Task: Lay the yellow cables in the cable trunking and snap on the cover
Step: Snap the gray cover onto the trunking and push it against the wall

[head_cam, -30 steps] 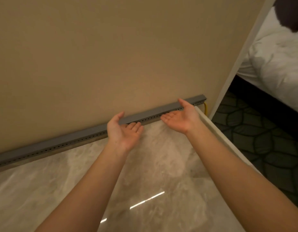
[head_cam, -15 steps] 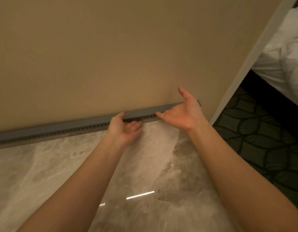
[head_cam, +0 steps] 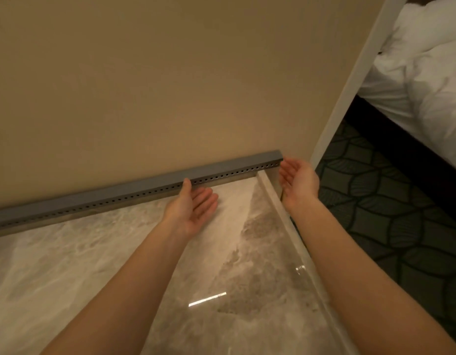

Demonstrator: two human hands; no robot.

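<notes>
Our left grip [head_cam: 193, 206] is open and empty, palm up, thumb touching the trunking [head_cam: 106, 198] along the wall foot. Our right grip [head_cam: 297, 178], open and empty too, sits beside its end. The cover [head_cam: 234, 165] looks on and no cables show, so we press along it evenly, feeling for unseated spots.

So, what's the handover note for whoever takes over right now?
Left hand: open, palm up, thumb touching the grey trunking mid-run.
Right hand: open, palm up, beside the trunking's right end, holding nothing.
Trunking lies along the wall foot with its cover on; no yellow cable shows.
Done: cables apparently in, cover placed.
Left: press along the cover to confirm the snap; seating cannot be judged here.
</notes>
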